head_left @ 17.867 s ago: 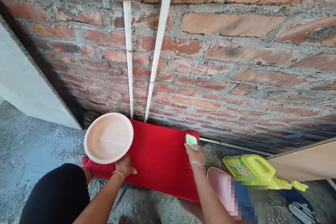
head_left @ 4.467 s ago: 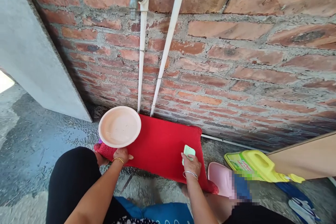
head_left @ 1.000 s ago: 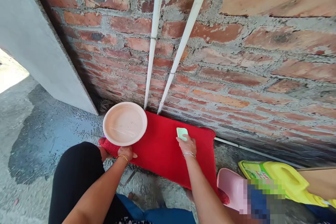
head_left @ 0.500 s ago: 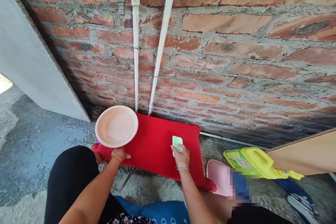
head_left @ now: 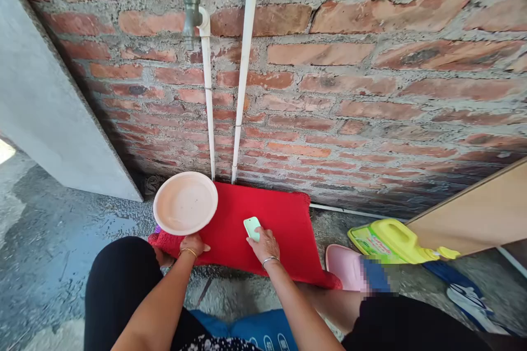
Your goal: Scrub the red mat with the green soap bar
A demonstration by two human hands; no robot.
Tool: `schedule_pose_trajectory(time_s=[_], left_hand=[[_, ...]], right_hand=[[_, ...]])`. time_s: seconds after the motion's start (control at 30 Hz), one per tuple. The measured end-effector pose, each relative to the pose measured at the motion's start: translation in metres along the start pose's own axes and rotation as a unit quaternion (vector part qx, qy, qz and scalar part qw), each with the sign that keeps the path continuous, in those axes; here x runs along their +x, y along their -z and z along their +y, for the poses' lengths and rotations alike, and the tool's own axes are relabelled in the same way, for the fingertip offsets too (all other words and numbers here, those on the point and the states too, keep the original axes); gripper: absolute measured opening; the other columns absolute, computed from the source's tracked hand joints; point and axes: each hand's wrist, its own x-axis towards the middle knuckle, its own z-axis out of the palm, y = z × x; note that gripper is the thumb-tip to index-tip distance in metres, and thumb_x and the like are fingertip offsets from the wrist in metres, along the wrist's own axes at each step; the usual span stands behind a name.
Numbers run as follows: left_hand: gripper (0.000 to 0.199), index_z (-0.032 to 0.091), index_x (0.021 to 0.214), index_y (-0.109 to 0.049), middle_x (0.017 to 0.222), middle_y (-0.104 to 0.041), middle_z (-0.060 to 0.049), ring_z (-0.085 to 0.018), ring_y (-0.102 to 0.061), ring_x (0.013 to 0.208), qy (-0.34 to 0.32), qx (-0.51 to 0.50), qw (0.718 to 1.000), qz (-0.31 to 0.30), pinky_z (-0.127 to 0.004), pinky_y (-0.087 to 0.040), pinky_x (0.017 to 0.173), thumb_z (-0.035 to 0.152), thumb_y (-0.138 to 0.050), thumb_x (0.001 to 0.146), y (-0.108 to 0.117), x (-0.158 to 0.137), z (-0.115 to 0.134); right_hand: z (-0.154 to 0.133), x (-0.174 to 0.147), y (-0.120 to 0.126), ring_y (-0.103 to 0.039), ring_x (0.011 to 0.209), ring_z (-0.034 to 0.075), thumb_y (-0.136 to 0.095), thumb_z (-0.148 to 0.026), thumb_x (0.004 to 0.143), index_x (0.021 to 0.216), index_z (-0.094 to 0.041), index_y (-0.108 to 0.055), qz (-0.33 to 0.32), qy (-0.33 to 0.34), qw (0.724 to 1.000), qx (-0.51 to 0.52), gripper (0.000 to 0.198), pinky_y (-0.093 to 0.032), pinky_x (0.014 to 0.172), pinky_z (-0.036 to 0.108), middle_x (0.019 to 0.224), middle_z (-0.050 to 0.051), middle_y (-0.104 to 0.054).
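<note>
A red cloth (head_left: 263, 203) with a fringed, textured edge lies spread at the foot of the wall. My right hand (head_left: 265, 244) is closed round a pale green scrub brush (head_left: 252, 227) on the cloth's middle; the brush's underside is hidden. At the cloth's left end sits a pale pink basin (head_left: 185, 203), with small dark specks inside. My left hand (head_left: 194, 244) rests on the cloth just below the basin's near rim. Its thumb stretches out to the right, while the rim hides the other fingertips.
A yellow jug (head_left: 395, 238) lies on its side at the right, near a tan board (head_left: 473, 219). Pink slipper (head_left: 343, 269) stands beside the cloth. Two white pipes (head_left: 242, 66) and a tap (head_left: 190, 11) run along the brick wall. A grey slab (head_left: 61, 98) leans left; the floor is wet.
My right hand has moved left across the cloth with the scrub brush, which now points more to the upper left. My left hand stays by the basin. The view has shifted slightly.
</note>
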Motion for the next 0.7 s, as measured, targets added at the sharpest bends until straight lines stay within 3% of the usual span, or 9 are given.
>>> schedule_pose_trajectory(time_s=[0.2,0.3,0.37,0.43,0.57,0.7], left_hand=[[0.051,0.015,0.120,-0.057,0.122,-0.061,-0.014,-0.031,-0.051,0.120,-0.054,0.034,0.998,0.019,-0.039,-0.040,0.101,0.037,-0.064,0.075,-0.008,-0.020,0.015],[0.073,0.023,0.140,-0.038,0.146,-0.037,-0.012,-0.031,-0.038,0.132,-0.112,0.029,0.993,0.038,-0.041,-0.035,0.105,0.033,-0.066,0.073,-0.011,-0.039,0.042],[0.087,0.031,0.146,-0.023,0.154,-0.021,-0.009,-0.031,-0.025,0.138,-0.198,0.020,0.979,0.051,-0.046,-0.030,0.108,0.035,-0.068,0.070,-0.008,-0.051,0.058],[0.095,0.034,0.147,-0.018,0.155,-0.016,-0.006,-0.032,-0.018,0.140,-0.290,0.018,0.956,0.037,-0.050,-0.027,0.110,0.039,-0.069,0.067,-0.004,-0.061,0.068],[0.095,0.032,0.147,-0.019,0.151,-0.026,-0.009,-0.035,-0.021,0.138,-0.381,0.057,0.922,-0.034,-0.055,-0.023,0.110,0.044,-0.068,0.066,-0.002,-0.071,0.072],[0.083,0.025,0.142,-0.030,0.141,-0.040,-0.015,-0.035,-0.033,0.132,-0.411,0.076,0.908,-0.025,-0.054,-0.023,0.110,0.050,-0.062,0.070,-0.009,-0.074,0.071]], right_hand=[[-0.001,-0.011,-0.002,-0.056,0.093,0.020,-0.060,-0.025,0.074,0.112,-0.025,-0.056,0.005,0.010,1.000,-0.003,0.038,-0.038,0.077,0.028,0.104,0.005,-0.053],[0.001,-0.016,0.002,-0.055,0.087,0.016,-0.063,-0.013,0.065,0.093,-0.023,-0.060,-0.025,0.086,0.996,0.023,0.031,-0.036,0.074,0.024,0.097,0.001,-0.053],[0.000,-0.020,0.008,-0.053,0.086,0.015,-0.064,-0.007,0.058,0.082,-0.022,-0.059,-0.061,0.162,0.984,0.030,0.029,-0.035,0.071,0.023,0.094,-0.001,-0.054],[-0.003,-0.025,0.015,-0.052,0.083,0.014,-0.064,-0.005,0.055,0.075,-0.021,-0.058,-0.094,0.223,0.970,0.033,0.026,-0.035,0.069,0.023,0.093,-0.001,-0.055],[-0.009,-0.035,0.024,-0.051,0.079,0.014,-0.063,-0.004,0.055,0.066,-0.020,-0.053,-0.118,0.272,0.954,0.049,0.021,-0.035,0.067,0.023,0.090,-0.001,-0.056],[-0.008,-0.041,0.025,-0.052,0.076,0.014,-0.065,-0.009,0.055,0.064,-0.021,-0.052,-0.139,0.293,0.945,0.042,0.020,-0.035,0.063,0.024,0.088,-0.002,-0.054]])
